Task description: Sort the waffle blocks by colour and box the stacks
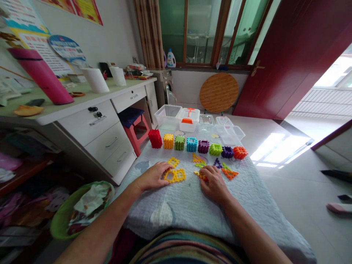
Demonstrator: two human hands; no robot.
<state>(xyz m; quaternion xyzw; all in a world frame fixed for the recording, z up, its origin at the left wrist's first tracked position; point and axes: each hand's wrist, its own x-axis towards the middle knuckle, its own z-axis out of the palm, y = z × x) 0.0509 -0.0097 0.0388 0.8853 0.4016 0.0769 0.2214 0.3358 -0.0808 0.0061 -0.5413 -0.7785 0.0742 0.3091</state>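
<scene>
The table (189, 216) carries a pale blue cloth; its near edge lies against the person's body, and its right edge slants from the far corner toward the near right corner. A broad stretch of cloth extends from both hands to the near edge, a narrower strip separates the hands, and another strip runs from the loose orange triangle (230, 173) to the right edge. Toward the far edge, room is bounded by a row of coloured stacks (191, 145), with clear plastic boxes (189, 121) behind it. The joined yellow pieces (180, 175) lie flat left of the table's midline, long axis roughly crosswise, the right end inclined slightly toward the far edge. A single yellow piece (175, 160) lies just beyond them. Left hand (154, 175): thumb and fingers apart, spanning the left end of the joined pieces; whether they grip cannot be told. Right hand (213, 181): fingers bent downward over small yellow and orange pieces (202, 176), partly hidden; whether clamped cannot be told. The orange triangle, right of that hand, directs one corner toward the right edge. A purple triangle (216, 164) lies beyond the right hand's knuckles, below the row.
</scene>
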